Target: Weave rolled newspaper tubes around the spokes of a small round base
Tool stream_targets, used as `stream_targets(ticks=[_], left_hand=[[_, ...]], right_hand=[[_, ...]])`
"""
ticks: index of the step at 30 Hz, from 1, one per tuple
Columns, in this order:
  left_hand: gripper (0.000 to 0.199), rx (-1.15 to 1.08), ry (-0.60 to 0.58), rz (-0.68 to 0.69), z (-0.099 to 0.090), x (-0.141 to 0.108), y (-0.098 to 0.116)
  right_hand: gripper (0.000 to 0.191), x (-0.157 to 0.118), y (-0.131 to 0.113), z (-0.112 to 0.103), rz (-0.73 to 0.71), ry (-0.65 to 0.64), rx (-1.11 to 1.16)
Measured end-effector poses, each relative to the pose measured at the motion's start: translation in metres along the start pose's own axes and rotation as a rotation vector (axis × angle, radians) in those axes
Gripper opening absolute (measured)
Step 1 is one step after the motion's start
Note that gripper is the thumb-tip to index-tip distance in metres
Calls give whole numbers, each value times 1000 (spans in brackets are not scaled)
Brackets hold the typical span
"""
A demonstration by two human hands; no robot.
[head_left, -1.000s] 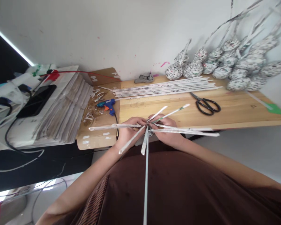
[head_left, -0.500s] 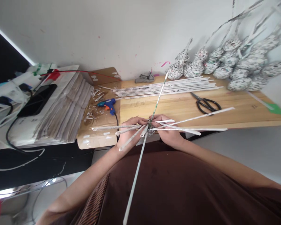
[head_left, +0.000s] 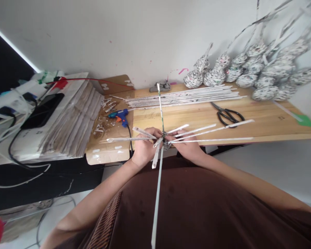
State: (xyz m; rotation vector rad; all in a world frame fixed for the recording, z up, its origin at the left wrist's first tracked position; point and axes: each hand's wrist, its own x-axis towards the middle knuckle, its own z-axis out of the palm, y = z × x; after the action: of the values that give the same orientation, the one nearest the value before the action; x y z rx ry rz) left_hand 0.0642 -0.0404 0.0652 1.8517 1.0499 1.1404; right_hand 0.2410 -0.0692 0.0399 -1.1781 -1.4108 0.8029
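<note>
Between my two hands is a small woven paper piece [head_left: 166,144], from which several rolled paper sticks fan out to both sides. My left hand [head_left: 145,147] grips its left side with bent fingers. On the right, my right hand [head_left: 186,143] pinches the piece near its centre, partly behind the sticks. One long paper stick [head_left: 157,193] hangs down over the brown shirt, while a green-marked stick [head_left: 161,107] points away toward the wall. The fingertips of both hands meet close to the knot of sticks.
A wooden board [head_left: 261,121] bears a row of paper sticks [head_left: 181,98], black scissors [head_left: 229,117] and several woven gourd shapes [head_left: 265,93]. A blue glue gun [head_left: 122,117] lies on cardboard [head_left: 107,155] beside stacked paper [head_left: 75,117] and a phone [head_left: 43,110].
The woven piece has turned in my hands. The far stick's tip has swung left, the hanging stick's lower end has moved right, and the side sticks fan out differently.
</note>
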Motion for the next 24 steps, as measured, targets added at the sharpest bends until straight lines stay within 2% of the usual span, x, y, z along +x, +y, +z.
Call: stream_targets(ticks=[5,13,17,24], left_hand=[[9,-91,-22,-89,2,1,3],[9,-138,-51,-143,-3,3,10],[8,-148,-89,-141,-4,2,3],[11,-202,-47,-128,-1,3,-3]], right_hand=[[14,1,0,-1,22,9,15],[7,0,-7,-5,-262,40,-146],[7,2,-11,-6,-252,44,-178],[4,3,-14,-3,-335,12,-191]])
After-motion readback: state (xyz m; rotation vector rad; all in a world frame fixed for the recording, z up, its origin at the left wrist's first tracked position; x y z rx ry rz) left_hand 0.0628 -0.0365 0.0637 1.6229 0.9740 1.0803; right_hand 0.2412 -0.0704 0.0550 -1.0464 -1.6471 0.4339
